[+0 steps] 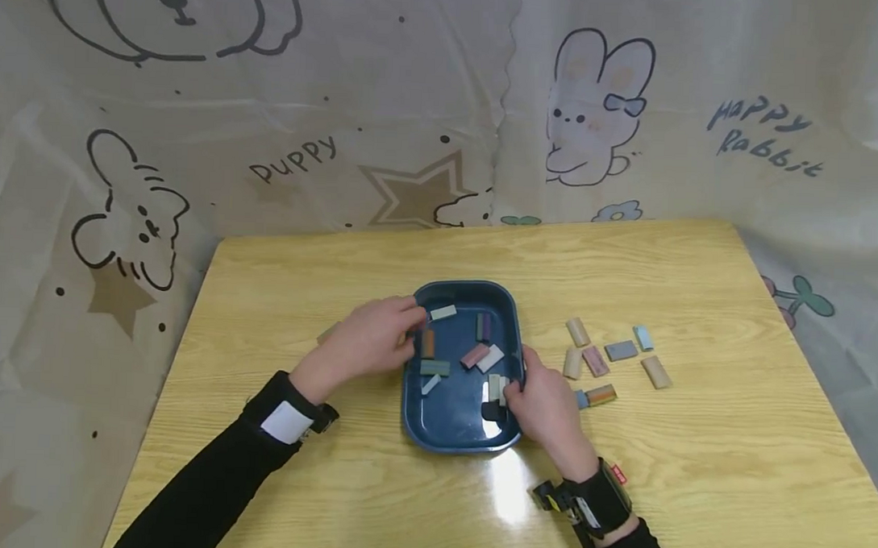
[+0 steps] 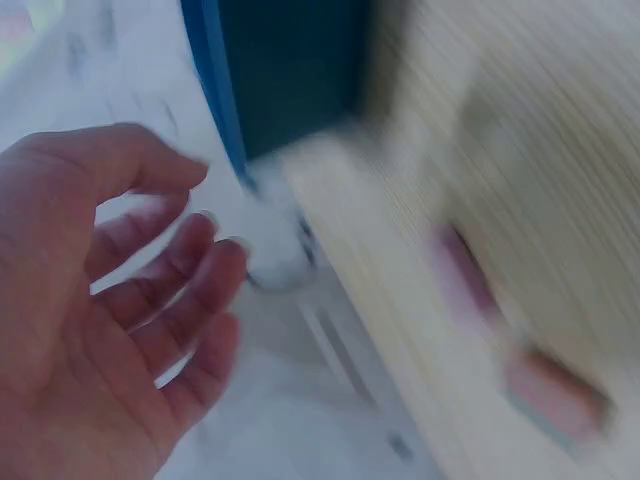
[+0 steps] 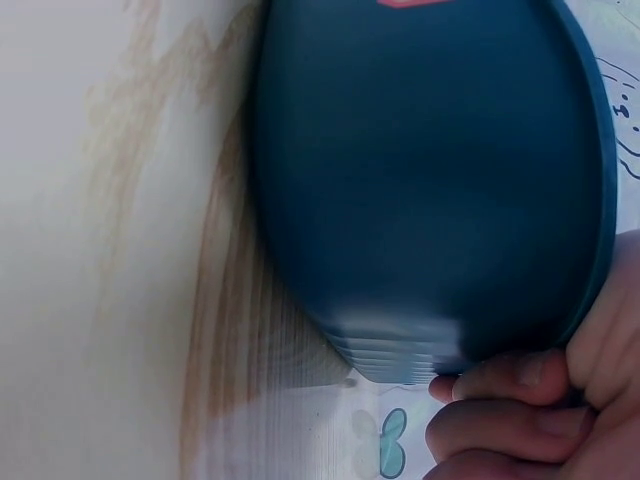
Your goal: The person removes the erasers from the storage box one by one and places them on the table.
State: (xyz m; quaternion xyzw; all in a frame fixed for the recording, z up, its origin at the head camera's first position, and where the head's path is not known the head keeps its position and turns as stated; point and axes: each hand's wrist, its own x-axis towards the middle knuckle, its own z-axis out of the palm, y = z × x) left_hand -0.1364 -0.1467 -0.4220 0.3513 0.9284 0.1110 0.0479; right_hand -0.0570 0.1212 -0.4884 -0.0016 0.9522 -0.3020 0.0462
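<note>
Pale block (image 1: 328, 332) partly hidden by left hand (image 1: 367, 336), toward left edge of table (image 1: 286, 285); fingers loosely bent, nothing visibly held. Blue tray (image 1: 448, 423) between side edges — likely light, stiff, slick; best held by rim. Small blocks (image 1: 434, 368) inside could slide. Right hand (image 1: 551, 403) grips tray's right wall, thumb over rim — loose blocks (image 1: 621, 350) beyond, toward right edge, might obstruct.

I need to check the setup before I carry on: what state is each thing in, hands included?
Tray: open-topped, partly filled.
Blocks in the tray: loose, scattered.
Blocks right of the tray: loose on the table.
Blocks left of the tray: loose on the table, blurred.
Left hand: fingers loosely bent, apparently holding nothing.
Right hand: gripping the tray's right edge.
Table: partly covered.
</note>
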